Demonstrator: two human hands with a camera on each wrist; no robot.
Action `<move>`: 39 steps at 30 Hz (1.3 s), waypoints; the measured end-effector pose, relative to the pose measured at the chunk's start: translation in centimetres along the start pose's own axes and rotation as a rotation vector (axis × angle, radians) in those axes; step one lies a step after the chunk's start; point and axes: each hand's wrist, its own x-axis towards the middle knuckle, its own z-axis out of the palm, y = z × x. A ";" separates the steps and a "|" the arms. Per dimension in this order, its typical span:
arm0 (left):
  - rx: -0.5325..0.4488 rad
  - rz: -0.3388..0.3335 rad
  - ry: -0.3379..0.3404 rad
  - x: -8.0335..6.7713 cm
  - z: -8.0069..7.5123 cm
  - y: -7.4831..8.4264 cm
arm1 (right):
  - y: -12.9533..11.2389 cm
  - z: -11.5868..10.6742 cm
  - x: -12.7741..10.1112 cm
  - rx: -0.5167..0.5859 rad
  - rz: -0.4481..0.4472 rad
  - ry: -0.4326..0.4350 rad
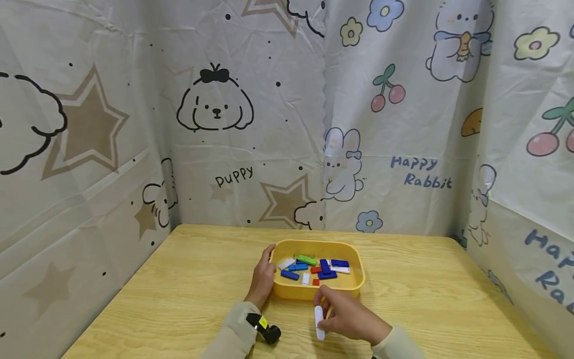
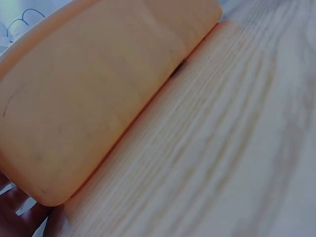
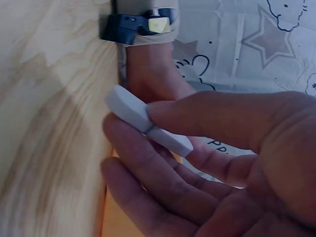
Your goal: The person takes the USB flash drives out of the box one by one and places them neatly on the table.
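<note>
A yellow plastic bin [image 1: 293,293] stands on the table with small oblong pieces inside. My left hand [image 1: 261,280] holds the bin at its left end; in the left wrist view its fingers [image 2: 22,210] show at the bin's lower corner, partly hidden. In front of the bin, my right hand [image 1: 347,315] pinches a slim white stick-like piece [image 1: 319,321] between thumb and fingers. Close up in the right wrist view, this white piece [image 3: 129,109] has a rounded end and a dark seam across it.
Inside the bin lie several blue pieces [image 1: 289,274], a green piece [image 1: 307,260], white pieces [image 1: 306,278] and red pieces [image 1: 316,282]. A wooden table [image 1: 179,289] carries the bin. Printed curtains [image 1: 251,149] hang behind and at both sides. A black wrist camera [image 1: 269,331] sits on the left sleeve.
</note>
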 end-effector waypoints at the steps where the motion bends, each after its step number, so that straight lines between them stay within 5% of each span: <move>1: -0.003 -0.001 -0.003 0.0 0.0 0.0 | 0.2 0.2 0.0 -0.010 -0.003 -0.008; 39: 0.012 -0.012 -0.002 0.0 0.2 0.0 | 2.0 1.3 0.6 -0.089 0.088 -0.076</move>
